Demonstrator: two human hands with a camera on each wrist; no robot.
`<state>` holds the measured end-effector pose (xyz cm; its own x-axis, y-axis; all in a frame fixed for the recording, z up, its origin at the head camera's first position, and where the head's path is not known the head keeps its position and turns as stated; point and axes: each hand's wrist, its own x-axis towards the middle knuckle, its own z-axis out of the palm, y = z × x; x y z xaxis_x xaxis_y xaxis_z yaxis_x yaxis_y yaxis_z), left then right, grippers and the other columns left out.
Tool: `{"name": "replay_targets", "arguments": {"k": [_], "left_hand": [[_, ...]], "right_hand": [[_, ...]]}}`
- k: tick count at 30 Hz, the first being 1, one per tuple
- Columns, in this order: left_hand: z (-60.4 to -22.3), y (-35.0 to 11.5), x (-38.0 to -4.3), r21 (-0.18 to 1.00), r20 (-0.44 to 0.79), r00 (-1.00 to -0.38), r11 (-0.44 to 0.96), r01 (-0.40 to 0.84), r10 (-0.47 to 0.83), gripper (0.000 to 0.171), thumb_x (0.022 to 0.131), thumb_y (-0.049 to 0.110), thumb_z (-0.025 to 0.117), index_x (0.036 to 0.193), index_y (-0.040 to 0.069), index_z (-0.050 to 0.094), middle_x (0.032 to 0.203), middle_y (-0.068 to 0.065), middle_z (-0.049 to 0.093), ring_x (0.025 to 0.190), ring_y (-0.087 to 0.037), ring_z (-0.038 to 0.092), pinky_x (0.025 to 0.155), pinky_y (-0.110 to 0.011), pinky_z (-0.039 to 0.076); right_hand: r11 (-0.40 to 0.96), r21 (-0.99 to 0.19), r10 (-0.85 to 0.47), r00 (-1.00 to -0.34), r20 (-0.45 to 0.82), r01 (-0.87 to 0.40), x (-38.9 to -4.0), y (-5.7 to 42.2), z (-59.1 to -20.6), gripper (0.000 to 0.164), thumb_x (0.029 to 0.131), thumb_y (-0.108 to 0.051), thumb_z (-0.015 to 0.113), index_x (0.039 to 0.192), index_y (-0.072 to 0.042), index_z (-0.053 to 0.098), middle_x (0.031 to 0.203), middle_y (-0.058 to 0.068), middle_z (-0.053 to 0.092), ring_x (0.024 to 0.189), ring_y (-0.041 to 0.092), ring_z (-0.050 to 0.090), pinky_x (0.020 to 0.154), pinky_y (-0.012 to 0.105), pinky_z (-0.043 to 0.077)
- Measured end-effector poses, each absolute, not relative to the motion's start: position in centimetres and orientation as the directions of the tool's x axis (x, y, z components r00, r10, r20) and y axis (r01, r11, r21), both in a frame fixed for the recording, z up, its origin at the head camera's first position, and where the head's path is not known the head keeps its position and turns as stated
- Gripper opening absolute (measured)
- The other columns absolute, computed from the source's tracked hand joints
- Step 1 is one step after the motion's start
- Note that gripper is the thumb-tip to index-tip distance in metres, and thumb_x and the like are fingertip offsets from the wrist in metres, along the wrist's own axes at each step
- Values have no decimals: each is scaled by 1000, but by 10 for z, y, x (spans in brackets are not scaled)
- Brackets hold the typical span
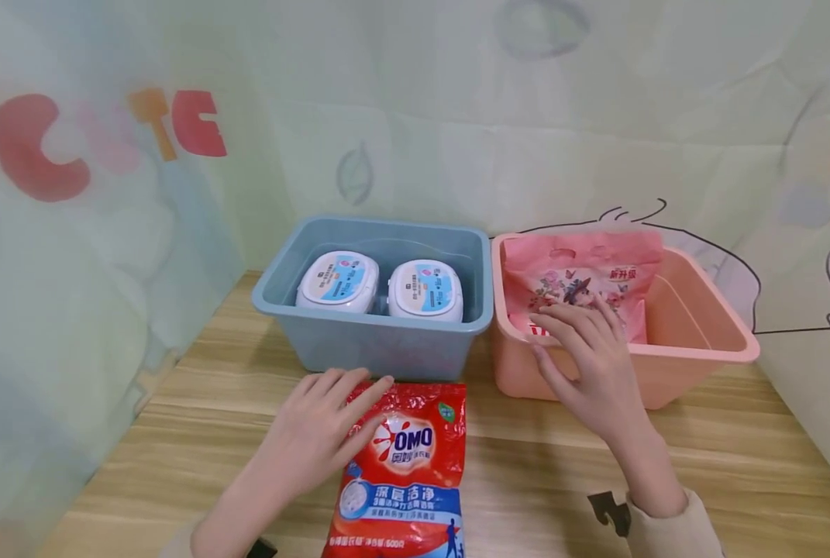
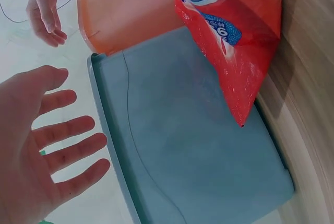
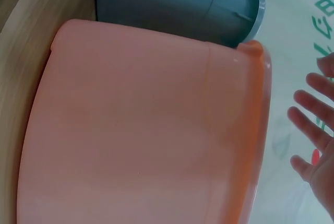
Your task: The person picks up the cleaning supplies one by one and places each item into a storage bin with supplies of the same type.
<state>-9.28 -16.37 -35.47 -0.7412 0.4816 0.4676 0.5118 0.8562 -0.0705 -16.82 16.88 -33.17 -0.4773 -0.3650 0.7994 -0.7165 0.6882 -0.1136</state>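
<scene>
A red OMO laundry powder bag [image 1: 415, 496] lies on the table in front of a blue bin [image 1: 380, 341]. Over the bag's upper left part hovers my left hand [image 1: 324, 422], its fingers spread and holding nothing; the left wrist view has them apart from the bag [image 2: 235, 41]. My right hand [image 1: 592, 364] is raised at the front rim of a pink bin [image 1: 707, 356], fingers extended and nothing held. Inside that bin, a pink bag [image 1: 589, 271] with a printed figure leans upright at the left, partly hidden by my right fingers.
Two white tubs, a left tub [image 1: 338, 279] and a right tub [image 1: 425, 288], sit inside the blue bin. Both bins stand side by side on the wooden table [image 1: 198, 434], against a printed curtain [image 1: 415, 116] behind.
</scene>
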Motion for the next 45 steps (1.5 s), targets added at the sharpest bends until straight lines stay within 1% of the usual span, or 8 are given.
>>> {"name": "replay_targets", "arguments": {"k": [8, 14, 23, 31, 35, 37, 41, 45], "left_hand": [[-356, -166, -84, -85, 379, -785, 863, 498, 490, 60, 78, 42, 76, 132, 24, 58, 122, -2, 63, 109, -17, 57, 88, -38, 52], [-357, -167, -81, -66, 334, -807, 866, 495, 487, 63, 76, 44, 77, 133, 26, 57, 125, -1, 63, 110, -16, 57, 89, -39, 53], [-358, -160, -81, -18, 248, -835, 864, 503, 491, 63, 78, 44, 75, 136, 26, 54, 127, 0, 62, 112, -16, 57, 90, -41, 53], [-366, -151, -79, 8, 198, -825, 841, 541, 529, 57, 84, 46, 69, 136, 29, 52, 127, 1, 61, 114, -15, 56, 91, -43, 52], [-370, -146, -77, 28, 144, -833, 839, 543, 534, 60, 85, 48, 67, 139, 31, 49, 130, 0, 60, 117, -17, 56, 94, -48, 51], [-371, -144, -77, 48, 107, -840, 841, 539, 533, 62, 85, 50, 66, 141, 32, 47, 133, 0, 58, 120, -19, 55, 96, -51, 50], [-374, -140, -75, 77, 67, -841, 838, 541, 537, 63, 84, 53, 64, 142, 35, 46, 137, 1, 56, 123, -19, 54, 97, -53, 48], [-378, -138, -74, 66, 67, -825, 823, 565, 561, 59, 86, 54, 61, 141, 34, 47, 137, 2, 57, 124, -19, 55, 99, -51, 48]], "right_hand": [[676, -126, -314, -439, 842, -726, -167, 180, -335, 42, 97, -40, 51, 115, -6, 68, 114, 13, 67, 110, 32, 56, 119, 49, 21], [690, -148, -271, -443, 855, -708, -167, 192, -338, 43, 97, -41, 51, 113, -6, 69, 112, 14, 67, 110, 33, 56, 118, 51, 21], [710, -160, -248, -456, 855, -686, -167, 205, -343, 45, 96, -43, 52, 112, -5, 69, 112, 15, 68, 110, 33, 56, 118, 51, 22], [728, -182, -224, -480, 848, -661, -166, 218, -349, 48, 96, -46, 51, 113, -5, 69, 113, 16, 68, 109, 35, 56, 117, 53, 21], [734, -203, -211, -502, 839, -648, -165, 224, -352, 52, 96, -50, 48, 113, -5, 69, 115, 16, 67, 111, 35, 55, 116, 54, 23], [736, -211, -207, -511, 834, -643, -165, 227, -353, 53, 96, -51, 48, 114, -6, 68, 116, 15, 67, 111, 34, 55, 116, 52, 24], [734, -219, -205, -517, 831, -643, -167, 231, -355, 51, 96, -49, 49, 116, -6, 68, 117, 14, 67, 111, 34, 55, 113, 48, 27], [753, -220, -194, -529, 826, -620, -168, 238, -357, 47, 96, -46, 51, 116, -7, 68, 116, 15, 67, 110, 34, 55, 111, 51, 28]]}}
